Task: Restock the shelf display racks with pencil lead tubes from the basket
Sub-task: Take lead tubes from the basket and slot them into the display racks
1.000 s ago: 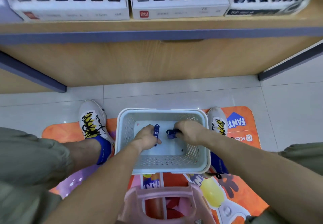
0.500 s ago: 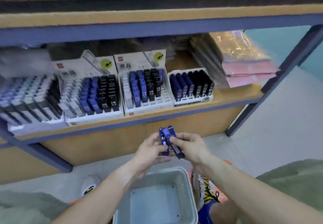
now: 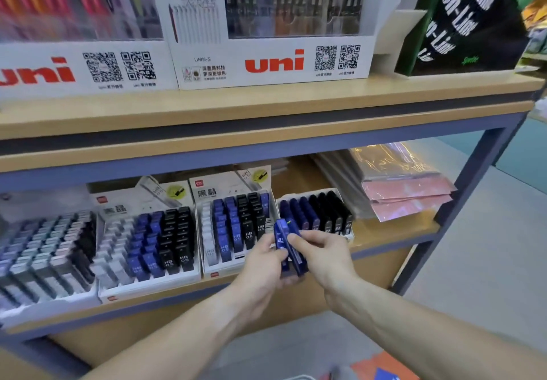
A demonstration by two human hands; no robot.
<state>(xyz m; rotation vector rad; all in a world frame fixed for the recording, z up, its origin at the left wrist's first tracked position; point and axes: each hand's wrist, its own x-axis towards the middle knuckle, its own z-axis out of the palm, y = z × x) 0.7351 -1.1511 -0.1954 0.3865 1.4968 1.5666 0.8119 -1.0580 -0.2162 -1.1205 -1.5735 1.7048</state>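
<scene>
While both hands met in front of the shelf (image 3: pixel 384 240), the left hand (image 3: pixel 263 264) and right hand (image 3: pixel 322 253) together gripped blue lead tubes (image 3: pixel 285 243), just before the display racks (image 3: pixel 236 225).

Both hands meet in front of the lower shelf (image 3: pixel 384 233): left hand (image 3: pixel 262 264) and right hand (image 3: pixel 321 253) grip blue lead tubes (image 3: pixel 285 242) together, just before the display racks (image 3: pixel 236 225) of blue and black tubes.
</scene>
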